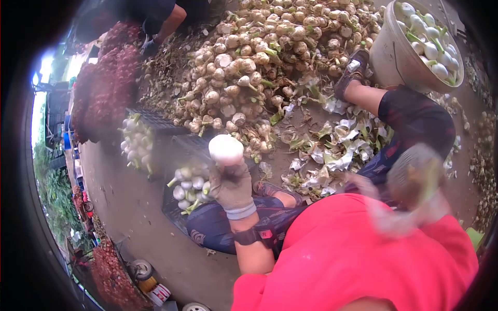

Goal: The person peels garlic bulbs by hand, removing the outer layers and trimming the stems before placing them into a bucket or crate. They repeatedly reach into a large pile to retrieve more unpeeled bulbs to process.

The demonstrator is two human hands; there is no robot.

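Note:
My gloved left hand (232, 187) is raised over my lap and grips a peeled white garlic bulb (225, 149) at its fingertips. Just below it stands a black crate (174, 207) holding several peeled bulbs. My right hand (415, 179) is a blur of motion near my right knee; what it holds is unreadable, though a greenish streak shows there. A big pile of unpeeled garlic (259, 57) lies on the ground ahead of my outstretched legs.
A pale bucket (386, 57) of peeled bulbs stands at top right by my foot. Torn peels (337, 150) litter the floor between my legs. A second crate (150, 122) with bulbs and red mesh sacks (106, 85) sit on the left. Another person's arm (168, 23) reaches in at the top.

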